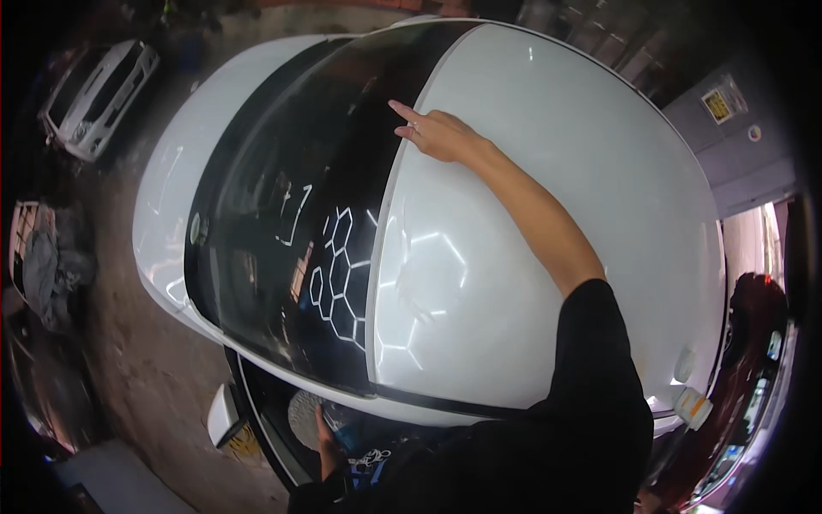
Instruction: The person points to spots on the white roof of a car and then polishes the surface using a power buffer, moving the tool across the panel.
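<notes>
One half-open, empty right hand (438,134) points over the windshield (282,154); the left hand (327,449) overlaps a grey disc (303,420), openness and hold unclear.

I count two bare hands (441,137) here, one windshield (274,163) and one white roof (565,171) up close, one white tub (692,408), two stickers (717,105) over there.

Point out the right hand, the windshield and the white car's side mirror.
Right hand (440,134): head view, on the back of the hand.
Windshield (312,167): head view, on the dark glass.
Side mirror (222,415): head view, on its white housing.
</notes>
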`<state>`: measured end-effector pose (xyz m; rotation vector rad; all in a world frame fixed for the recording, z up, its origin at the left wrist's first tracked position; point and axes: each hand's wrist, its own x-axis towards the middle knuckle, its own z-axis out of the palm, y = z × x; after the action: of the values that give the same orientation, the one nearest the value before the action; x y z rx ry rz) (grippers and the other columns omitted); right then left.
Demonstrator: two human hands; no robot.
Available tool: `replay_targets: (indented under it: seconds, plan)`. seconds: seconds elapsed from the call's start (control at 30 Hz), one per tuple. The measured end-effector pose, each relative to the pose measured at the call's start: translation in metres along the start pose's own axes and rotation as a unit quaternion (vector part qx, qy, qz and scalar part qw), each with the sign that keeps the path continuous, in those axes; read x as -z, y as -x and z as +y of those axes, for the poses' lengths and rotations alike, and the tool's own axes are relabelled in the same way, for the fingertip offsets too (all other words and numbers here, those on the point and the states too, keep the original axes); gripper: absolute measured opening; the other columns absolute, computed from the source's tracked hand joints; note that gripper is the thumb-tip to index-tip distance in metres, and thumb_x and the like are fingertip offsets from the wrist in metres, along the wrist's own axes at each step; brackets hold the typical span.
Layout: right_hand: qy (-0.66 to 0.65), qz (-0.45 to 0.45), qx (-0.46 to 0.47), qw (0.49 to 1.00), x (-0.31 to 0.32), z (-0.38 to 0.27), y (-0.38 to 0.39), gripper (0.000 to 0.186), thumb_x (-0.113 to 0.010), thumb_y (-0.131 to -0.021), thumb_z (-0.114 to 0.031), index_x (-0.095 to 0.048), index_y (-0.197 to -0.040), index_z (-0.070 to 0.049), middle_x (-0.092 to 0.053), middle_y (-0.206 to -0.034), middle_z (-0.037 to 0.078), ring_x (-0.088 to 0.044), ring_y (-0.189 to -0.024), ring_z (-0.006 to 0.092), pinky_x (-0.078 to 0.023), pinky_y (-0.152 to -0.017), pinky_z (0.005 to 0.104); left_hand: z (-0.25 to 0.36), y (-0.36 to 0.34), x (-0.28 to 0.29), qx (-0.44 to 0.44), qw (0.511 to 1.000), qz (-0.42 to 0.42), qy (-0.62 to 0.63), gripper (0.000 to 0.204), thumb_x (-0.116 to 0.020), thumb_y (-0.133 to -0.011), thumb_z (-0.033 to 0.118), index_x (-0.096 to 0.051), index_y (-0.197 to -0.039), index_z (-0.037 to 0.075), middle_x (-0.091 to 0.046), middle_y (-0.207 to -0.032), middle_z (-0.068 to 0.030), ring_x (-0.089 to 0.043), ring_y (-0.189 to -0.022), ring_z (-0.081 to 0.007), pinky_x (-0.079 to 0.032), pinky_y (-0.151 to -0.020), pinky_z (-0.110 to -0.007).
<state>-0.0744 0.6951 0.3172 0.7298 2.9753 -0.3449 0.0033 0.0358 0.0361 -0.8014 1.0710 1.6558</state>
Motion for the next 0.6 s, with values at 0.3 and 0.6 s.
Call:
replay_targets:
  seconds: [0.3,0.6]
  plan:
    - [0.0,-0.113,0.203,0.973,-0.034,-0.081,0.108,0.066,-0.06,-0.098,-0.036,-0.034,-0.157,-0.02,-0.069,-0.075,0.017,-0.067,-0.092,0.0366,-0.046,-0.106,0.043,0.026,-0.04,0.026,0.014,0.996,-0.044,-0.075,0.063,-0.04,-0.103,0.057,-0.055,-0.137,0.006,-0.068,-0.122,-0.0109,-0.067,-0.106,-0.0262,-0.054,-0.093,-0.039]
    - [-0.036,-0.149,0.163,0.975,-0.041,-0.107,0.151,0.068,-0.069,-0.092,-0.027,-0.042,-0.152,-0.014,-0.071,-0.09,0.017,-0.064,-0.084,0.0332,-0.049,-0.092,0.0441,0.051,-0.061,0.047,0.014,0.993,-0.041,-0.11,0.064,-0.04,-0.102,0.058,-0.055,-0.138,0.006,-0.068,-0.122,-0.0111,-0.067,-0.106,-0.0264,-0.054,-0.094,-0.039]
